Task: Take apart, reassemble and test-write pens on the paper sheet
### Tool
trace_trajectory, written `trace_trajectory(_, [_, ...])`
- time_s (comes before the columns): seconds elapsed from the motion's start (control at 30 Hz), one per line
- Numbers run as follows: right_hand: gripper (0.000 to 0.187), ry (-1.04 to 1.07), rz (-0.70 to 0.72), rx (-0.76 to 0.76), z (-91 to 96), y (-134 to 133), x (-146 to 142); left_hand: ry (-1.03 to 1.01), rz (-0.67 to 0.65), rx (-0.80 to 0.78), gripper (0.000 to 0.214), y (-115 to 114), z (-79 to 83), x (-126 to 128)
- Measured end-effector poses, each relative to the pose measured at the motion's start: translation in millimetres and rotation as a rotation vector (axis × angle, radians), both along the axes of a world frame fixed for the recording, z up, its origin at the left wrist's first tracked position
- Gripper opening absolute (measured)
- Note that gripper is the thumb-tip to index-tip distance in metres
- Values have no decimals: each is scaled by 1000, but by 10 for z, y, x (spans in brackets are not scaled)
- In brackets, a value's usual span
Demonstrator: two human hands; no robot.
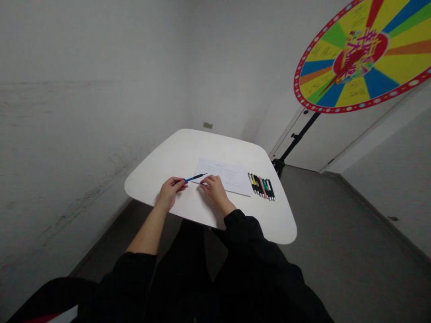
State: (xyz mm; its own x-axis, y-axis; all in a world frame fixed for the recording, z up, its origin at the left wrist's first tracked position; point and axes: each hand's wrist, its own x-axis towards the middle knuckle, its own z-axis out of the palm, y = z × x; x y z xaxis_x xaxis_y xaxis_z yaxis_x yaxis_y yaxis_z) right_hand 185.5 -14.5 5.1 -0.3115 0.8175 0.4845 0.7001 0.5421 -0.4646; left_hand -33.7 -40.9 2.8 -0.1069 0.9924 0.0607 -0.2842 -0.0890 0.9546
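My left hand (171, 188) rests on the white table (168, 157) and pinches a blue pen (195, 178), whose tip points right toward a white sheet of paper (227, 176). My right hand (213, 186) lies on the near left corner of that sheet, fingers curled and pressed together near the pen's tip; whether they hold anything is hidden. Several pens (261, 186) lie side by side in a row just right of the sheet.
A colourful prize wheel (363, 54) on a black stand (296, 141) rises behind the table at the right. White walls close in at the left and back. Grey floor (336, 251) spreads to the right. My black-clad legs sit under the table's near edge.
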Motion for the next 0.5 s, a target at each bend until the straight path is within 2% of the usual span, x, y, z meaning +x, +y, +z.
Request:
trace_trajectory(0.23, [7, -24, -49, -22, -222, 93, -106, -6, -26, 12, 50, 20, -34, -1])
trace_trajectory(0.5, [7, -3, -51, -50, -275, 140, -74, -38, -51, 7, 49, 15, -22, 2])
